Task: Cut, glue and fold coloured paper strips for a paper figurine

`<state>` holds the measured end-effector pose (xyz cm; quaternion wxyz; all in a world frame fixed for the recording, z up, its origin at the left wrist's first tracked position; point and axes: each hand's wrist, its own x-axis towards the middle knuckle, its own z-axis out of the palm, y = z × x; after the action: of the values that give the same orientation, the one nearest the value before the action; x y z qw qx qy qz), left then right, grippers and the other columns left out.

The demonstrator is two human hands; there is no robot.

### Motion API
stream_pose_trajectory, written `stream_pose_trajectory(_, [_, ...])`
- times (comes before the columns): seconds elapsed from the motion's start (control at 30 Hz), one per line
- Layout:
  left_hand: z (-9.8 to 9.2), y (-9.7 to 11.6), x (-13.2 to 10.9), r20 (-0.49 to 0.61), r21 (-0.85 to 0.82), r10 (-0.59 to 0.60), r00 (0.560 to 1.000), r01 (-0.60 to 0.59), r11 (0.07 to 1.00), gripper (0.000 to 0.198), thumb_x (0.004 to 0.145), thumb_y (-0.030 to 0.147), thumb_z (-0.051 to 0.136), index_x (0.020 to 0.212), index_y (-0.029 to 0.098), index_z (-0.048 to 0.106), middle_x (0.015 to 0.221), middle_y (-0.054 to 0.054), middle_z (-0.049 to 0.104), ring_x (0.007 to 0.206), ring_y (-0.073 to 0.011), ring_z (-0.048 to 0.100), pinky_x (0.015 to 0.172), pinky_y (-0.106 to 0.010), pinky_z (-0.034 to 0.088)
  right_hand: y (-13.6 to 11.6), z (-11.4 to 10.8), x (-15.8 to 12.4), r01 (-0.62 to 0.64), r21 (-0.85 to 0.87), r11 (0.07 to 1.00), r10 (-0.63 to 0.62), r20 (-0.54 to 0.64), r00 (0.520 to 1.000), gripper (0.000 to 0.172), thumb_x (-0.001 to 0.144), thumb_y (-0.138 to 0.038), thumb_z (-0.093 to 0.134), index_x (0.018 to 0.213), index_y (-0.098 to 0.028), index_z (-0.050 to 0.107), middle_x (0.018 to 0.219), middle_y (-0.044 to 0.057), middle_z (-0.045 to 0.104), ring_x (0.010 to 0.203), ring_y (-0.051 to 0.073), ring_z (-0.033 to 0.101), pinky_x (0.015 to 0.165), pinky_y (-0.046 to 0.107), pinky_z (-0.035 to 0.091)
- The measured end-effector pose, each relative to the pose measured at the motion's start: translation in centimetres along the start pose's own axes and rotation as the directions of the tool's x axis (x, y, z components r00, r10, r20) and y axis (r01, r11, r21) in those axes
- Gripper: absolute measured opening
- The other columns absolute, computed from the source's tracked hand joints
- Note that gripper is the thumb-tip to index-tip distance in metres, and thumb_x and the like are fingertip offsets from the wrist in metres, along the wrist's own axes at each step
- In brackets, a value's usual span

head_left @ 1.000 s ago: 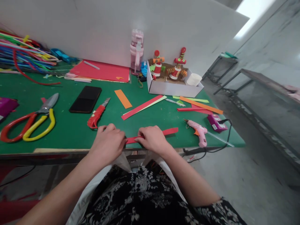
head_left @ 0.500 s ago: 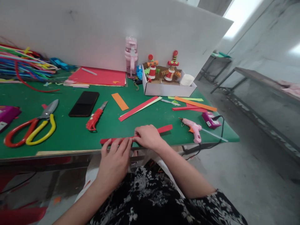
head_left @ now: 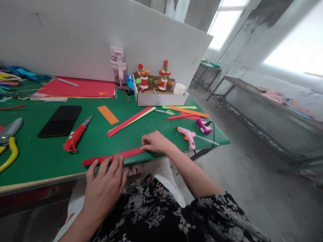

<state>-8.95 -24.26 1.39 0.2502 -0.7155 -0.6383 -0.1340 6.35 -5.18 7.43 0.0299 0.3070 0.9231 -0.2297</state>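
A long red paper strip [head_left: 111, 157] lies along the near edge of the green table [head_left: 50, 158]. My left hand [head_left: 106, 185] rests at that edge with its fingers spread flat on the strip's left part. My right hand [head_left: 155, 143] lies curled on the strip's right end, fingertips pressing it down. A pink glue gun [head_left: 188, 136] lies just right of my right hand. A red utility knife [head_left: 74, 137] lies left of the strip.
A black phone [head_left: 60, 121], scissors with a yellow handle [head_left: 8, 144], an orange paper piece [head_left: 108, 114], a red-and-green strip [head_left: 130, 121], and further strips [head_left: 188, 112] lie about. A white box [head_left: 160, 97] holds small craft figures. A pink bottle [head_left: 118, 65] stands by the white board.
The view has swung right. My left hand slid back along the strip to the table edge and opened flat; the right hand stayed on the strip's right end.
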Motion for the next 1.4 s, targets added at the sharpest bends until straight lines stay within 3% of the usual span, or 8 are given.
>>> stream_pose_trajectory(0.3, [0.2,-0.1,-0.4,0.009,-0.011,-0.007,1.0,0.008,1.0,0.049,0.091,0.029,0.054,0.135,0.006,0.055,0.12,-0.017,0.072,0.108,-0.034,0.061,0.104,-0.055,0.032,5.3,-1.8,-4.0,-0.039,0.313,0.949,0.06,-0.06,0.996,0.027,0.095,-0.035,0.057,0.078,-0.016,0.066,0.07,-0.002,0.062,0.066,0.012,0.051,0.064,0.024,0.035])
stream_pose_trajectory(0.57, [0.2,0.0,-0.2,0.029,-0.031,-0.019,0.999,0.02,0.999,0.057,0.091,0.029,0.054,0.144,0.009,0.048,0.122,-0.017,0.071,0.108,-0.0346,0.061,0.105,-0.057,0.032,5.6,0.2,-4.3,-0.132,0.078,0.988,0.145,-0.198,0.969,0.017,0.089,-0.024,0.067,0.075,-0.015,0.068,0.072,0.001,0.065,0.071,0.014,0.054,0.068,0.025,0.033])
stream_pose_trajectory(0.87, [0.5,-0.3,-0.5,0.023,-0.096,-0.054,0.998,0.056,0.994,0.054,0.091,0.028,0.053,0.143,0.014,0.051,0.121,-0.016,0.071,0.108,-0.0338,0.061,0.107,-0.058,0.031,4.4,-0.4,-4.8,-0.298,-0.101,0.949,0.278,-0.17,0.945,0.018,0.09,-0.031,0.068,0.08,-0.016,0.071,0.087,0.006,0.068,0.085,0.019,0.06,0.076,0.029,0.039])
stream_pose_trajectory(0.97, [0.6,-0.2,-0.5,0.021,-0.112,-0.053,0.998,0.055,0.992,0.053,0.09,0.028,0.054,0.141,0.013,0.053,0.121,-0.016,0.071,0.108,-0.0337,0.06,0.107,-0.057,0.03,3.4,-0.5,-5.5,-0.423,-0.136,0.896,0.376,-0.273,0.885,0.013,0.088,-0.029,0.069,0.088,-0.016,0.071,0.096,0.01,0.069,0.094,0.024,0.061,0.082,0.035,0.043])
stream_pose_trajectory(1.07, [0.8,-0.2,-0.5,0.01,-0.106,-0.043,0.999,0.044,0.993,0.049,0.09,0.029,0.054,0.137,0.013,0.058,0.121,-0.016,0.071,0.108,-0.033,0.06,0.108,-0.056,0.03,0.3,1.0,-6.1,-0.5,-0.146,0.854,0.326,-0.6,0.731,0.025,0.093,-0.02,0.058,0.115,-0.01,0.065,0.116,0.019,0.065,0.112,0.031,0.057,0.098,0.048,0.042])
stream_pose_trajectory(1.13, [0.9,-0.4,-0.6,0.008,-0.091,-0.039,0.999,0.04,0.995,0.043,0.091,0.03,0.053,0.13,0.014,0.063,0.12,-0.015,0.071,0.109,-0.0327,0.059,0.108,-0.055,0.029,-2.8,3.1,-6.1,-0.243,-0.197,0.95,0.057,-0.653,0.755,0.035,0.098,-0.023,0.048,0.129,-0.011,0.058,0.127,0.017,0.063,0.122,0.028,0.053,0.111,0.048,0.034])
stream_pose_trajectory(1.23, [0.9,-0.7,-1.2,0.068,-0.122,-0.023,0.997,0.031,0.992,0.033,0.091,0.025,0.048,0.114,0.021,0.072,0.117,-0.012,0.071,0.114,-0.0336,0.056,0.109,-0.057,0.028,-7.1,6.7,-5.5,0.217,-0.275,0.937,-0.327,-0.462,0.825,0.059,0.099,-0.048,0.045,0.144,-0.01,0.044,0.149,0.014,0.05,0.143,0.024,0.037,0.124,0.044,0.018])
stream_pose_trajectory(1.4, [1.4,-1.3,-1.9,0.118,-0.181,0.005,0.993,0.017,0.983,0.037,0.088,0.021,0.047,0.116,0.018,0.072,0.118,-0.018,0.069,0.112,-0.0385,0.058,0.106,-0.062,0.027,-8.3,9.5,-5.2,0.203,-0.221,0.954,-0.271,-0.343,0.899,0.087,0.093,-0.065,0.045,0.149,0.0,0.032,0.157,0.019,0.037,0.149,0.027,0.028,0.125,0.042,0.017])
